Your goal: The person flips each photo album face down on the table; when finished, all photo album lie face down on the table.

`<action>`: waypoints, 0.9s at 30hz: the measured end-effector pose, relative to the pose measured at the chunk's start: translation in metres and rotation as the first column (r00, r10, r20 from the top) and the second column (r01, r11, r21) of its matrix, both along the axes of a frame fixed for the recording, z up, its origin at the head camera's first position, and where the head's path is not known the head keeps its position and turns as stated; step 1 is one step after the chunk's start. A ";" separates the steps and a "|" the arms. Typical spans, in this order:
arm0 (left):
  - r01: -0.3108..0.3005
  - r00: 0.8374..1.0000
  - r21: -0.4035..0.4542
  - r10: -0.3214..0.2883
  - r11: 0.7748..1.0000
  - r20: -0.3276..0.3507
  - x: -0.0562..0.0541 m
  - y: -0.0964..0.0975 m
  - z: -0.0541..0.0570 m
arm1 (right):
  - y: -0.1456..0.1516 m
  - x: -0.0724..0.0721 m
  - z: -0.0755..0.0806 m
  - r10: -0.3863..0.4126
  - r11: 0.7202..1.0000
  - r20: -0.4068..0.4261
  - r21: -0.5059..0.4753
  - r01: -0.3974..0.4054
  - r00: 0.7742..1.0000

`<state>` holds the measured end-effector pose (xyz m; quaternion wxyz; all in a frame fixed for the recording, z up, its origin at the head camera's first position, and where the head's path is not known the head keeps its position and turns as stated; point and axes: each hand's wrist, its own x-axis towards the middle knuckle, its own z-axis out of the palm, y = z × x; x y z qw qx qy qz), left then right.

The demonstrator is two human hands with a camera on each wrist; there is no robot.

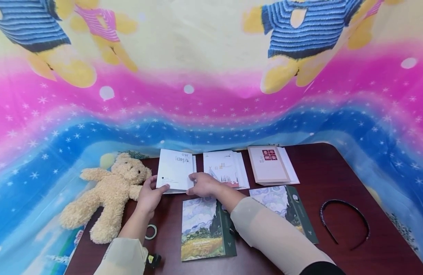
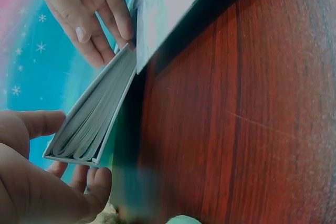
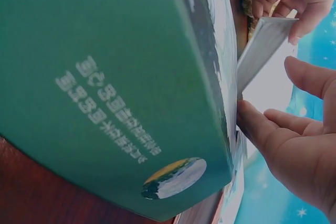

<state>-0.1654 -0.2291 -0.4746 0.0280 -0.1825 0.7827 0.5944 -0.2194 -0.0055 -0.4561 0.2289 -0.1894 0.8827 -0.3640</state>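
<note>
A white photo album (image 1: 173, 173) with small dark print on its cover is at the back of the table, beside the teddy bear. My left hand (image 1: 150, 198) grips its near left corner, the thumb (image 2: 44, 123) on one cover and the curled fingers on the other. In the left wrist view the thick page block (image 2: 92, 116) shows between the covers. My right hand (image 1: 206, 185) is at the album's right edge, its fingers extended; in the right wrist view the fingertips (image 3: 245, 109) are right at the edge, thumb spread apart.
To the right stand a white album with a drawn cover (image 1: 218, 166) and a beige one with red characters (image 1: 271, 166). Nearer lie two green-spined, painting-covered albums (image 1: 201, 236) (image 1: 273, 200). The teddy bear (image 1: 109, 194), a pale green ring (image 1: 155, 232) and a dark headband (image 1: 362, 217) are also there.
</note>
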 end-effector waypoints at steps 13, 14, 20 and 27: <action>-0.025 0.997 0.016 0.027 1.000 -0.079 0.002 0.003 0.013 | 0.002 0.000 -0.005 -0.005 0.993 0.090 -0.120 0.016 0.996; -0.025 0.997 0.016 0.027 1.000 -0.079 0.002 0.004 0.014 | 0.002 0.000 -0.005 -0.005 0.992 0.097 -0.125 0.017 0.995; -0.035 0.995 0.024 0.037 0.999 -0.091 0.003 0.006 0.018 | 0.002 0.001 -0.005 0.000 0.987 0.128 -0.157 0.021 0.992; -0.039 0.992 0.015 0.040 0.999 -0.124 0.004 0.008 0.020 | 0.002 0.001 -0.004 0.020 0.983 0.142 -0.182 0.006 0.990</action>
